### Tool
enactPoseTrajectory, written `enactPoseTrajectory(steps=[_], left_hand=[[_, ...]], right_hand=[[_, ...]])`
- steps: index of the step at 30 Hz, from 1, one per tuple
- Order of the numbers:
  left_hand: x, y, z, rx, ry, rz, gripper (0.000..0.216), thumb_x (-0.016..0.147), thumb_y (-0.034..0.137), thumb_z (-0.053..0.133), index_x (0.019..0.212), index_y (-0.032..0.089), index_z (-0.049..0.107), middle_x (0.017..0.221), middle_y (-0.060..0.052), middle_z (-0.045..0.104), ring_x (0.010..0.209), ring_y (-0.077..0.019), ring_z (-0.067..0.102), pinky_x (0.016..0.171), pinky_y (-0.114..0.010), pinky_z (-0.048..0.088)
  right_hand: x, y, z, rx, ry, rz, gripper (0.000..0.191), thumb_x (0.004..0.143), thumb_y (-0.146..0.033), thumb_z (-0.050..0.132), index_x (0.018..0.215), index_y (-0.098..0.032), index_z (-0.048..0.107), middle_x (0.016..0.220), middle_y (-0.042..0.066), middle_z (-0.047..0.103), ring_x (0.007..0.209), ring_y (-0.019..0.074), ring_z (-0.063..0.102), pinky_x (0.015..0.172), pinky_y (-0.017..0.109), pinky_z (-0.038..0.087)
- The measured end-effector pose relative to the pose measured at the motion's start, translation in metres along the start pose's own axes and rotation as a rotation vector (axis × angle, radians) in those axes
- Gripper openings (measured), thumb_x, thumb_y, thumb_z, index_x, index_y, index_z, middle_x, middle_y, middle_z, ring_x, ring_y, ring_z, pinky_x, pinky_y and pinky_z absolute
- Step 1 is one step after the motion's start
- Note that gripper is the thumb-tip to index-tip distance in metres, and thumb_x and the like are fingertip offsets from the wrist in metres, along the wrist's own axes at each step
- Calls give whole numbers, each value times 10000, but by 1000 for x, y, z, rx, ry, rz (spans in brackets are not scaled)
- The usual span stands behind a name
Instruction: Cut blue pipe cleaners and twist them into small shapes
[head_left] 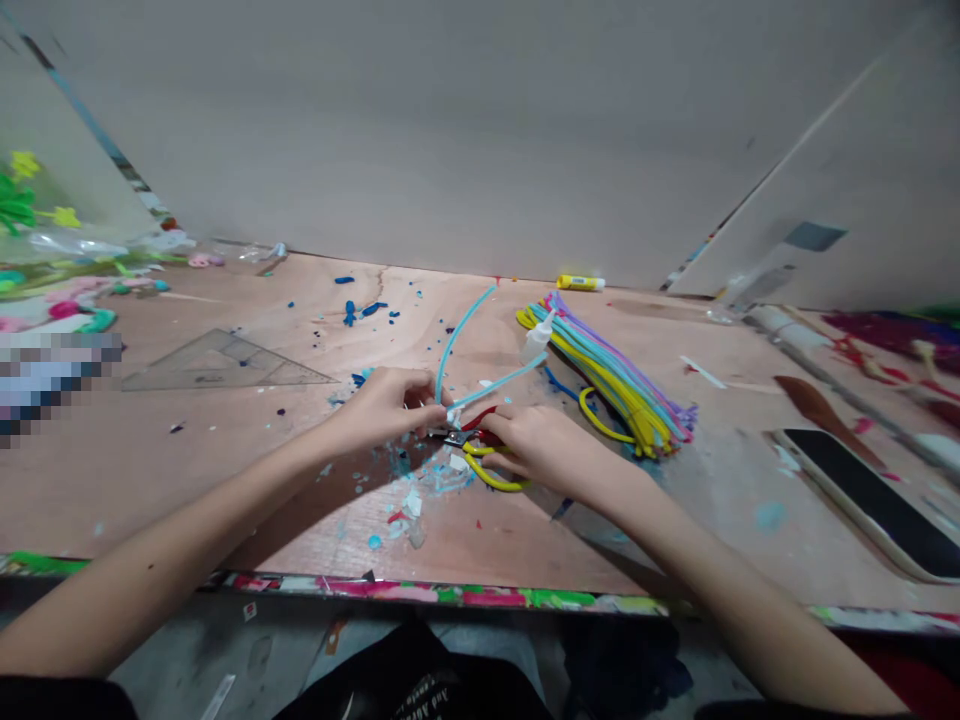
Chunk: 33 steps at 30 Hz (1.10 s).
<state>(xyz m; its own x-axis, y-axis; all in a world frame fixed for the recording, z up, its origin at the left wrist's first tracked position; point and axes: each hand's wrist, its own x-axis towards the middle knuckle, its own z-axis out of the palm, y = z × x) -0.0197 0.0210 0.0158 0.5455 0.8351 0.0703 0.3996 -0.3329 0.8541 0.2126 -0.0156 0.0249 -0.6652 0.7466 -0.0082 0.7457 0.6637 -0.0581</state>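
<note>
My left hand [390, 405] is closed in a pinch on light blue pipe cleaners [461, 335], which rise from my fingers and bend away to the back and right. My right hand [544, 445] is closed on a small tool with red and yellow handles [487, 470], its metal tip [454, 436] meeting the pipe cleaners between both hands. Both hands rest low over the wooden table [225, 450], close together near its middle.
A bundle of coloured pipe cleaners [615, 375] lies right of my hands, with a small glue bottle [536, 340] on it. A clear set square [221, 362] lies left, a phone [874, 495] right, a yellow glue stick [579, 283] at the back. Scraps litter the table.
</note>
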Motion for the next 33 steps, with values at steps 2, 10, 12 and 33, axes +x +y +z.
enactPoseTrajectory(steps=[2,10,12,33], left_hand=[[0,-1,-4,30,-49,-23,83,834,234,653,826,165,698,554,12,662,462,-120,615,437,-193,418],[0,-3,-11,263,-167,17,163,843,225,629,685,185,637,576,0,684,506,-136,620,466,-208,368],[-1,0,-11,372,-149,57,192,852,217,620,662,186,627,577,1,678,512,-133,605,477,-215,344],[4,-12,-18,516,82,308,211,923,201,594,1012,169,782,929,-97,699,819,-178,646,730,-288,463]], right_hand=[[0,-1,-2,15,12,-23,138,909,-201,633,1012,-131,692,994,147,732,783,228,674,634,296,383],[-4,4,-14,104,329,-73,304,1020,-327,457,876,-163,668,774,57,696,649,151,585,610,269,357],[-3,11,-11,54,463,-3,256,1021,-308,455,993,-158,661,856,71,707,706,161,606,645,272,389],[4,33,1,-334,551,157,199,961,-190,523,900,-153,709,868,90,695,761,190,600,578,289,292]])
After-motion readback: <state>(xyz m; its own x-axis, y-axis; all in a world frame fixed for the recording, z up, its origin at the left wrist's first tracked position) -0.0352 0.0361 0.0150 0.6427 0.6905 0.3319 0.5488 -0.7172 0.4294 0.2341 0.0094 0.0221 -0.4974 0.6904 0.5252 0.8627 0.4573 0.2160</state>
